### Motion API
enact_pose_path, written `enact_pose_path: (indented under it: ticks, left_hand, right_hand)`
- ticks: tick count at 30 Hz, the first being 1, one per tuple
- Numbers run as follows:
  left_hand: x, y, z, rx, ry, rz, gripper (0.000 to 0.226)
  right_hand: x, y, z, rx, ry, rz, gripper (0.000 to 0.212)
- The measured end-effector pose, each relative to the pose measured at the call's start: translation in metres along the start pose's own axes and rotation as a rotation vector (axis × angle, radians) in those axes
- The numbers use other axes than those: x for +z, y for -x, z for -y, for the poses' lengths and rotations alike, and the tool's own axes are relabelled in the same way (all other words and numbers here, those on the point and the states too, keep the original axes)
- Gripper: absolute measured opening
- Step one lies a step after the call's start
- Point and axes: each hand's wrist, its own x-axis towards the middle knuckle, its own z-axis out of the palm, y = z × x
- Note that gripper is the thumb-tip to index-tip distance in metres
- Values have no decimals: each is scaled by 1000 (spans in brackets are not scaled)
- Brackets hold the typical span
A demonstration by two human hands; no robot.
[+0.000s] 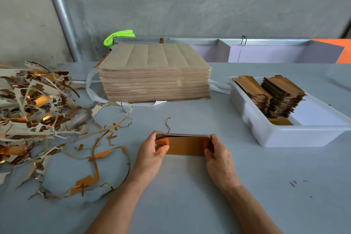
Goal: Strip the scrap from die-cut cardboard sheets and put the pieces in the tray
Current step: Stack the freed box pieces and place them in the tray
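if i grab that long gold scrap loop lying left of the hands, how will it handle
Probably floppy: the scrap loop is a thin, winding strip that already curls and sags on the table. Likely very light, since it is mostly open outline. It may tear or snag, because its narrow jagged tabs lie close to the tangled scrap pile.

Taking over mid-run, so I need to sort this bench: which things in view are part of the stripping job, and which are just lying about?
Part of the job:
- bundle of pieces, gripped by left hand and right hand
- stack of die-cut sheets
- white tray with stacked pieces
- scrap pile

Lying about:
- green cloth
- metal pipe
- orange panel
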Motion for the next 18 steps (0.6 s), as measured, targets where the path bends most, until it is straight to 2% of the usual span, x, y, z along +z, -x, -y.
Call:
enact_pose_path:
  ticks: [11,13,18]
  left_hand:
    - [-1,2,-5,-37,-2,-7,20]
    - [-1,4,-8,-71,30,-18,20]
    - [5,5,-24,-269,197,-61,21]
  right_hand:
    - [-4,1,4,29,-10,-14,40]
    - [-7,1,7,71,-128,-64,36]
    - [-16,-2,16,367,-655,-168,41]
